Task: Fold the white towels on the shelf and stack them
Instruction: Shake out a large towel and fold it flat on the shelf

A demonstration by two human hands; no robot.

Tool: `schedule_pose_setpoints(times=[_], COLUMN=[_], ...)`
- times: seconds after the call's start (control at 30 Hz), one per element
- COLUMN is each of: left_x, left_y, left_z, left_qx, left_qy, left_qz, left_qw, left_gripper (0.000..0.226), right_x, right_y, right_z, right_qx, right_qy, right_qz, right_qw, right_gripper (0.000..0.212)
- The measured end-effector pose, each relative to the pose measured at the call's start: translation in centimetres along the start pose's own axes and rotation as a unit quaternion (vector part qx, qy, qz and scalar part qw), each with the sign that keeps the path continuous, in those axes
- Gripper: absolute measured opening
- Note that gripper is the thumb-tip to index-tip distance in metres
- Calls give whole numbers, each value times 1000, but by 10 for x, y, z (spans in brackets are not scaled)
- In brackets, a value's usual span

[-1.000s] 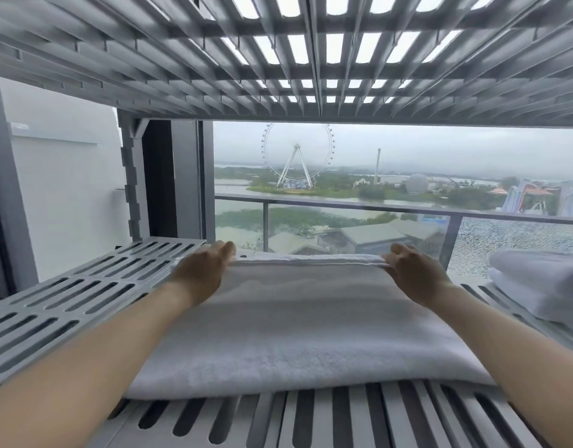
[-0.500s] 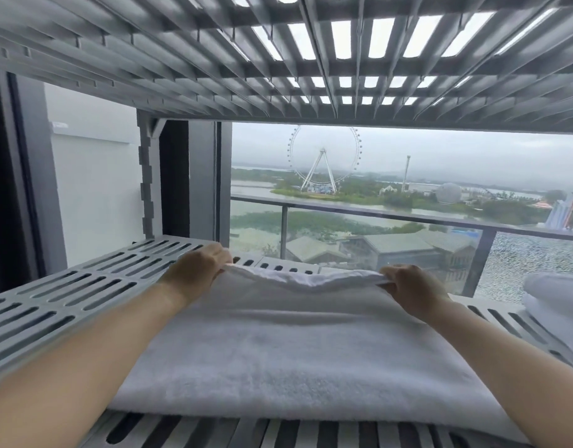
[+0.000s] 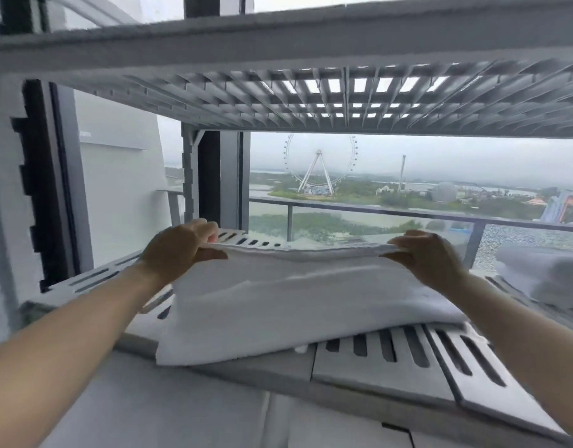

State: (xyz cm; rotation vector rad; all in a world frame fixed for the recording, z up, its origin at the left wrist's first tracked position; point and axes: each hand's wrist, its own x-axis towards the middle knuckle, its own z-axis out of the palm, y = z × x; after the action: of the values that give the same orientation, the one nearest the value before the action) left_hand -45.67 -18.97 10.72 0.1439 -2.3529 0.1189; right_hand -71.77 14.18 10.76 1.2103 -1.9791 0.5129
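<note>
Hands pinch the far edge of a white towel lifted off the slotted grey shelf: left hand and right hand each clamped on a corner; folded towels sit at right.

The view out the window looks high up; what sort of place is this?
Probably a high-rise hotel or apartment balcony used for laundry: a slatted shelf with towels, a glass railing, and a Ferris wheel far below.

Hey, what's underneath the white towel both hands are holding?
The towel lies on the grey slotted shelf, its far edge lifted by the left hand and right hand. Slots show by its near edge; anything beneath its middle is covered.
</note>
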Motion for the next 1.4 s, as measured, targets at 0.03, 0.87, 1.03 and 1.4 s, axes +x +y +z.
schedule_pose_setpoints(times=[0.03,0.87,1.03,1.4], left_x=[-15,-323,-387,-517], left_y=[-2,96,120,120], left_z=[-13,-204,-236,-311], left_qx=[6,147,171,191], left_qy=[4,-50,-94,-156], left_qz=[6,-246,-283,-339], left_qw=[1000,957,939,908], left_gripper=[34,14,15,12], right_x=[-8,-150,-184,-253], right_y=[-19,-289,-325,-425], right_z=[-4,-109,-117,-104], right_qx=[7,184,232,208], right_qy=[3,-107,-143,-251], right_qz=[3,-21,-32,-21], right_qw=[1000,977,962,945], right_gripper=[59,15,27,29])
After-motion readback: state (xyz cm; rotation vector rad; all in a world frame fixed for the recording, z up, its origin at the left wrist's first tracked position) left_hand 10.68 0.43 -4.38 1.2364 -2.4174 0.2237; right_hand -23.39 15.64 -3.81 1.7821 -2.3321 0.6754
